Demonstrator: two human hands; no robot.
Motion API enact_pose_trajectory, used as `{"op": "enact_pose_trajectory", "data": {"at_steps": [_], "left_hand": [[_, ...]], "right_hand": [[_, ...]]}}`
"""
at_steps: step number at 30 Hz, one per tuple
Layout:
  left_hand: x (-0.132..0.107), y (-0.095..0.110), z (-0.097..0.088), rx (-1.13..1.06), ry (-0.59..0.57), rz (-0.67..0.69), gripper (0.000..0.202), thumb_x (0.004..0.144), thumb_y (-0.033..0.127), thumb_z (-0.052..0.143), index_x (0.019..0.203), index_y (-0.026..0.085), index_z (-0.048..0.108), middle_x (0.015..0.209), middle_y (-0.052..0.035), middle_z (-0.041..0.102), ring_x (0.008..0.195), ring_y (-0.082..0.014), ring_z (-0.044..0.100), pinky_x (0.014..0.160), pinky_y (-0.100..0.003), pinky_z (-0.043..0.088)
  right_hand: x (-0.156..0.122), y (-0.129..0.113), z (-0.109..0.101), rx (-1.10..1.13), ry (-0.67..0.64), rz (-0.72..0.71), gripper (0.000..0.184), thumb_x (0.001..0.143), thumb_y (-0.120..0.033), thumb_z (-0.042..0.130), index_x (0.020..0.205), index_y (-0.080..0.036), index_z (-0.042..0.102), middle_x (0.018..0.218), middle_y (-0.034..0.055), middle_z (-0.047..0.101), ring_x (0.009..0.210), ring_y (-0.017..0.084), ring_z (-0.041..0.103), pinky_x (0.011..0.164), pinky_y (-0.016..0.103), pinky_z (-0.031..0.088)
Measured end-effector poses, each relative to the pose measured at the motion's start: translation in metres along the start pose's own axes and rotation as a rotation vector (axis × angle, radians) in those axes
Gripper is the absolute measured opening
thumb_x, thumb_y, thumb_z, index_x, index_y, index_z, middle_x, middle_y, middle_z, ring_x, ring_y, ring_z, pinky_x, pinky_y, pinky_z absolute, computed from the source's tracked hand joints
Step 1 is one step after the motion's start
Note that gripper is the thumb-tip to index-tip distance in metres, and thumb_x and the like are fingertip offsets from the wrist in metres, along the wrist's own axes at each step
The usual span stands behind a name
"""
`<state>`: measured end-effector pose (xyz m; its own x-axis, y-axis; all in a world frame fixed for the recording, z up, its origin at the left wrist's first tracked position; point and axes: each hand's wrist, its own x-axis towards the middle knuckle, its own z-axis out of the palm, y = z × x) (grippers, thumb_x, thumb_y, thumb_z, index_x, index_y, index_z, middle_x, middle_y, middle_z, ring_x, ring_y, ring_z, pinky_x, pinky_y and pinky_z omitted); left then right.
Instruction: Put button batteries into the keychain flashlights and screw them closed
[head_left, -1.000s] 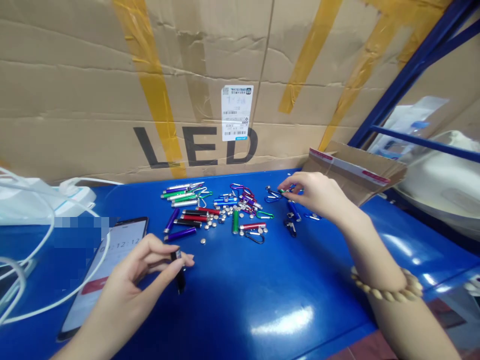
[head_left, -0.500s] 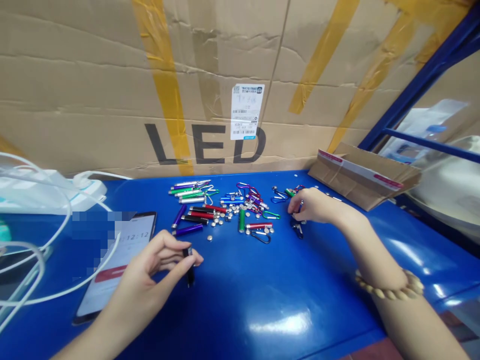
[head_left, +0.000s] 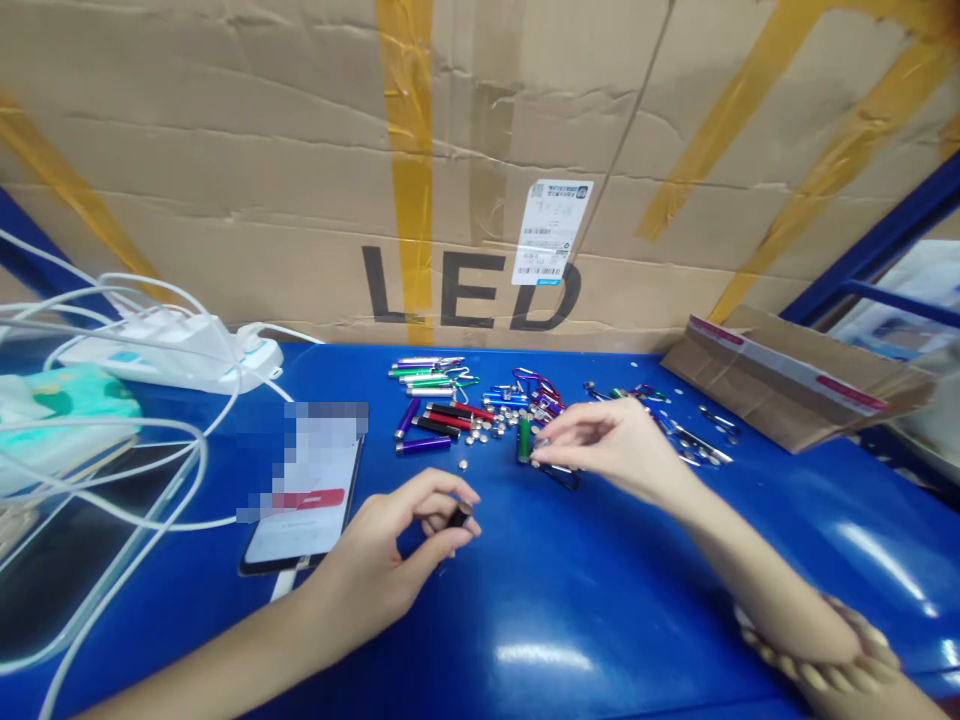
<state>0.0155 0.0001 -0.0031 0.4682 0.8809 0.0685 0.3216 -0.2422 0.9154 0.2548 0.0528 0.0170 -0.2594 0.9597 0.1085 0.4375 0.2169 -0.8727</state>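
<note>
My left hand [head_left: 416, 530] is closed in a pinch around a small black flashlight tube [head_left: 459, 517], held above the blue table, its end turned towards me. Beside a standing green flashlight tube [head_left: 524, 440], my right hand [head_left: 607, 445] has its thumb and fingers pressed together; what is between them is too small to make out. Just below those fingertips lies a black carabiner [head_left: 564, 477]. Silver button cells [head_left: 463, 464] are scattered to the left of the green tube. Further left rest purple [head_left: 424, 446], black and red tubes.
Silver and green flashlights with carabiners [head_left: 427, 378] lie at the back. A phone [head_left: 307, 510], white cables and a power strip [head_left: 187, 350] occupy the left. An open cardboard tray [head_left: 780, 385] stands at right, before a large carton [head_left: 300, 180] marked LED.
My right hand has come left from the carabiners to beside the green tube. My left hand still holds the black tube, now tipped end-on. The view has swung left.
</note>
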Motion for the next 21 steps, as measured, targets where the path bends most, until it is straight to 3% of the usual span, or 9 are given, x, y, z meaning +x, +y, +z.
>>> {"op": "enact_pose_trajectory", "data": {"at_steps": [3,6,11,17,21], "left_hand": [[-0.002,0.002,0.002,0.009,-0.01,0.018,0.011,0.083,0.02,0.05,0.093,0.02,0.056,0.082,-0.0014,0.069,0.077,-0.0153,0.064,0.072,-0.025,0.047],[-0.004,0.003,0.004,-0.003,-0.021,0.047,0.015,0.085,0.018,0.048,0.099,0.021,0.05,0.083,0.0,0.07,0.083,-0.0152,0.065,0.076,-0.025,0.046],[-0.005,0.001,0.003,0.048,-0.022,0.068,0.029,0.087,0.018,0.044,0.115,0.023,0.04,0.088,-0.0006,0.07,0.089,-0.0168,0.064,0.085,-0.029,0.043],[-0.007,0.001,0.002,0.105,-0.009,0.09,0.032,0.088,0.016,0.04,0.119,0.025,0.043,0.083,0.0019,0.067,0.081,-0.0154,0.063,0.085,-0.031,0.042],[-0.007,-0.002,0.0,0.217,0.018,0.134,0.034,0.088,0.017,0.043,0.12,0.026,0.048,0.095,-0.0005,0.068,0.088,-0.0168,0.062,0.092,-0.033,0.039]], "right_hand": [[-0.012,-0.01,0.035,0.302,-0.025,-0.017,0.017,0.053,-0.027,0.08,0.064,-0.018,0.071,0.066,0.0033,0.071,0.059,0.015,0.067,0.057,0.024,0.055],[-0.019,-0.012,0.052,0.388,-0.072,-0.059,0.009,0.057,-0.021,0.078,0.063,-0.02,0.072,0.068,0.0024,0.071,0.059,0.012,0.066,0.055,0.02,0.053],[-0.021,-0.014,0.054,0.343,-0.109,-0.129,0.004,0.066,-0.019,0.073,0.069,-0.02,0.073,0.068,0.0028,0.07,0.059,0.011,0.064,0.054,0.02,0.052],[-0.024,-0.016,0.055,0.294,-0.101,-0.156,0.004,0.068,-0.02,0.071,0.071,-0.021,0.073,0.07,0.0033,0.07,0.063,0.012,0.065,0.058,0.021,0.054],[-0.026,-0.014,0.058,0.318,-0.128,-0.125,0.006,0.068,-0.023,0.072,0.071,-0.019,0.073,0.069,0.0036,0.069,0.059,0.012,0.065,0.055,0.021,0.054]]}}
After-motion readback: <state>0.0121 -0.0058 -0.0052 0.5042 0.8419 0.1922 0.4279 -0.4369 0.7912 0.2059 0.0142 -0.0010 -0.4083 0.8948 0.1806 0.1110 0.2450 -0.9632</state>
